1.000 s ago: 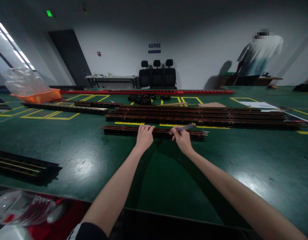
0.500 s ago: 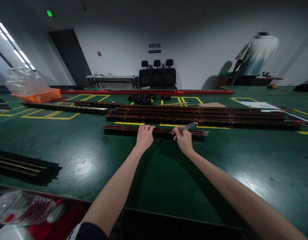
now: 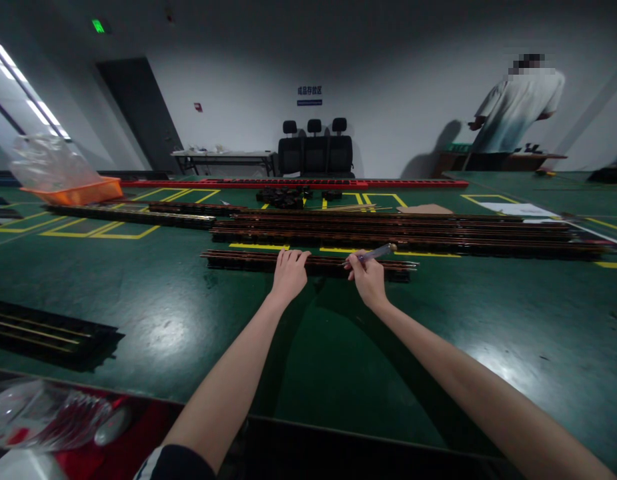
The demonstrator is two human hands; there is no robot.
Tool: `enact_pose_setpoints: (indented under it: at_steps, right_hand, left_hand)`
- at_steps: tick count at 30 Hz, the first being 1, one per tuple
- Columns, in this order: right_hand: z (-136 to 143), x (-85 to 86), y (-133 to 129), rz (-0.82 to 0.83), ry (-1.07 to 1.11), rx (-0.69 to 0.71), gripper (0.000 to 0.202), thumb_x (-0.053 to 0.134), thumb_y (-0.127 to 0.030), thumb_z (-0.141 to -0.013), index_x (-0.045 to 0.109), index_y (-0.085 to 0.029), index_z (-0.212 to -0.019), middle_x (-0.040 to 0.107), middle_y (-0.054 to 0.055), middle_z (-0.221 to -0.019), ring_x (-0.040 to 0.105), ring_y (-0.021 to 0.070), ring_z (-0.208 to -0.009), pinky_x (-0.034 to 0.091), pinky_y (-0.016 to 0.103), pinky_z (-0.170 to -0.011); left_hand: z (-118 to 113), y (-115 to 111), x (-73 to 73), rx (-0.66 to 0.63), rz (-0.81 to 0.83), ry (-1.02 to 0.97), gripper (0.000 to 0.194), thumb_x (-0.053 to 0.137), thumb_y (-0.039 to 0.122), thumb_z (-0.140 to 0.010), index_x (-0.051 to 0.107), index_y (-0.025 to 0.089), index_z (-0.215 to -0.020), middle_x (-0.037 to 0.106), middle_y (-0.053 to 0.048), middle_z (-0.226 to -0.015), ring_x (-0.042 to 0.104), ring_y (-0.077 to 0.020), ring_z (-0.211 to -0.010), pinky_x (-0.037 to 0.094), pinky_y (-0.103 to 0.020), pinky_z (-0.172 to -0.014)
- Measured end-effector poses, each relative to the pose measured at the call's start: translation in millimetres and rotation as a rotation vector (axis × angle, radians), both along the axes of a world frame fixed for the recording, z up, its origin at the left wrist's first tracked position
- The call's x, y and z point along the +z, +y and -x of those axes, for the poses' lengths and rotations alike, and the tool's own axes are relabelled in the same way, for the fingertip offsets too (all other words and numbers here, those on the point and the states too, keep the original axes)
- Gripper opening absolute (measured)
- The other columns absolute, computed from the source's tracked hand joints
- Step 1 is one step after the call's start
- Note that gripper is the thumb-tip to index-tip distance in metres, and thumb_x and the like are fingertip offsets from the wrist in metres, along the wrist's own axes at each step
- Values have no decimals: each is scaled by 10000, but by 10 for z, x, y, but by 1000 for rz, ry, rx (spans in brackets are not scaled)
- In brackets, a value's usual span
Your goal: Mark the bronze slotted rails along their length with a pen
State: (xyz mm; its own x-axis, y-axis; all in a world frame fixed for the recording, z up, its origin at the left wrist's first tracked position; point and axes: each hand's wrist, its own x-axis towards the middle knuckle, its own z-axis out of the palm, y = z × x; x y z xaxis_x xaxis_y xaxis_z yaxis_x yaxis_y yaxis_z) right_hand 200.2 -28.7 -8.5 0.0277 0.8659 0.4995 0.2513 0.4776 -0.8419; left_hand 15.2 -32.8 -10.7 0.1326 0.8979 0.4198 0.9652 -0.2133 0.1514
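A short dark rail strip [image 3: 243, 260] with copper-coloured lines lies crosswise on the green table [image 3: 308, 353]. My left hand [image 3: 289, 275] rests on the middle of this strip, its fingers bent over and gripping it. To the right, my right hand [image 3: 367, 277] is closed round a pen-like tool [image 3: 381, 253], whose lower end points down at the strip; the tip is too small to make out. Just behind lies a bundle of long dark rails [image 3: 413, 233], apart from the short strip.
More dark rails [image 3: 43, 333] lie at the left front. An orange basket [image 3: 83, 192] with plastic bags stands at the left back. Small black parts [image 3: 283, 197] lie behind the bundle. A person [image 3: 518, 110] stands at the back right.
The person at the back right has straightened up and raised an arm. My two hands and the strip have not visibly moved.
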Motion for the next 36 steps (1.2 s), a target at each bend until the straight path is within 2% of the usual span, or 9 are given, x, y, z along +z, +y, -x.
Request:
enact_pose_setpoints:
  at_steps: [12, 22, 36]
  right_hand:
    - [-19, -43, 27, -3, 12, -121, 451, 426, -595, -855, 549, -179, -732, 620, 45, -633, 560, 147, -486, 447, 276, -475]
    - [-13, -10, 4, -16, 56, -30, 480, 460, -638, -822, 541, -173, -734, 582, 26, -631, 545, 127, -473, 444, 253, -445]
    - [-16, -9, 20, -13, 33, 48, 429, 478, -587, -839, 546, -177, -732, 588, 21, -645, 534, 111, -457, 439, 244, -449]
  left_hand:
    - [6, 3, -1, 5, 6, 26, 460, 359, 62, -838, 553, 142, -1247, 608, -112, -1223, 486, -248, -1233, 255, -475, -1153]
    - [13, 17, -13, 3, -1, 13, 464, 356, 65, -839, 559, 191, -1237, 611, -89, -1220, 489, -241, -1232, 271, -497, -1139]
    - [33, 32, -27, 27, -28, -19, 465, 340, 43, -819, 583, 149, -1201, 609, -106, -1201, 480, -242, -1230, 258, -467, -1149]
